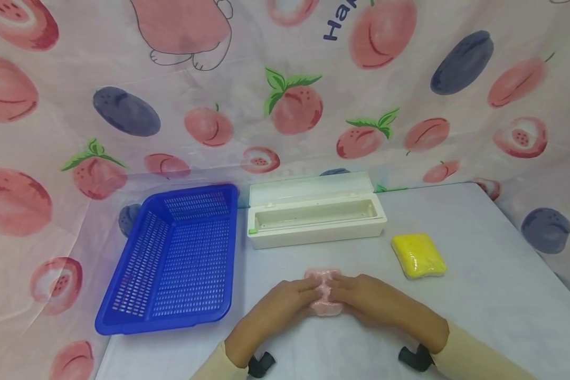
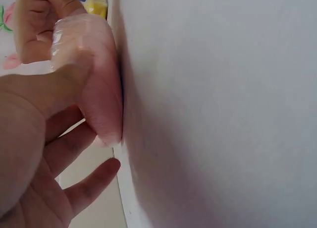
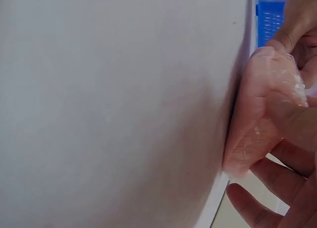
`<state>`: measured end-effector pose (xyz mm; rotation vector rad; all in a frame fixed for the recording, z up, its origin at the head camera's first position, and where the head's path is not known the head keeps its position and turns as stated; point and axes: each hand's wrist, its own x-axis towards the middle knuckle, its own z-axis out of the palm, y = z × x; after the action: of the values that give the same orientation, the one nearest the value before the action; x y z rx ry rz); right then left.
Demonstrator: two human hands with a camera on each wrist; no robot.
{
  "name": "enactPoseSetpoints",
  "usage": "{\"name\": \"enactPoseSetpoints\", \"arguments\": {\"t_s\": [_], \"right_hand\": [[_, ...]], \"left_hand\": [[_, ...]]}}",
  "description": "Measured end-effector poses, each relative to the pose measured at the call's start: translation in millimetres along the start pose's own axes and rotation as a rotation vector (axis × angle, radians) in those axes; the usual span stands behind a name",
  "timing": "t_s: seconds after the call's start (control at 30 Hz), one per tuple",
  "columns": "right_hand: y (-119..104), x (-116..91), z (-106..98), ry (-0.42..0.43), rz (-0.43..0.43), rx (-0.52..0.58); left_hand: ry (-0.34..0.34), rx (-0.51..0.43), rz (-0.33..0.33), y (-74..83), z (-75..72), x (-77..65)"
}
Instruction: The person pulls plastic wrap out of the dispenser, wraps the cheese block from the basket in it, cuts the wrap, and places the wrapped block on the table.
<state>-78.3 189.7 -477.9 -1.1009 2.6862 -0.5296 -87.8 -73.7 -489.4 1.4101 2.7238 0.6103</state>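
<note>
On the table in front of me lies a soft pink block (image 1: pixel 326 307) wrapped in clear, shiny film. My left hand (image 1: pixel 287 302) grips its left side, with the thumb (image 2: pixel 67 84) pressed on the near face and fingers reaching round the far side. From the right, my right hand (image 1: pixel 372 298) holds the same block, its thumb (image 3: pixel 292 119) on the near face. In both wrist views the pink block (image 2: pixel 101 89) stands against the white tabletop, with the lower fingers spread below it. The hands cover part of its top.
A blue plastic basket (image 1: pixel 233 253) stands on the left. Behind the hands is a long white box (image 1: pixel 318 238) with its lid (image 1: pixel 311 189) raised. A yellow film-wrapped block (image 1: pixel 418 255) lies to the right. A fruit-patterned sheet (image 1: pixel 294 158) hangs at the back.
</note>
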Motion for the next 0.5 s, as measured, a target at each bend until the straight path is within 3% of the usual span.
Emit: {"name": "enactPoseSetpoints", "arguments": {"t_s": [0.17,0.37,0.5], "right_hand": [[-1.1,-6.6,-1.6,0.001,0.103,0.157],[-0.6,-8.0,-4.8,0.087,0.158,0.393],[-0.8,-6.6,-6.7,0.047,0.258,0.642]], "left_hand": [[-0.080,-0.216,-0.102,3.4,-2.1,-4.7],[-0.077,-0.546,-0.261,4.8,-1.4,-5.1],[-0.076,-0.688,-0.325,6.9,4.5,-4.3]]}}
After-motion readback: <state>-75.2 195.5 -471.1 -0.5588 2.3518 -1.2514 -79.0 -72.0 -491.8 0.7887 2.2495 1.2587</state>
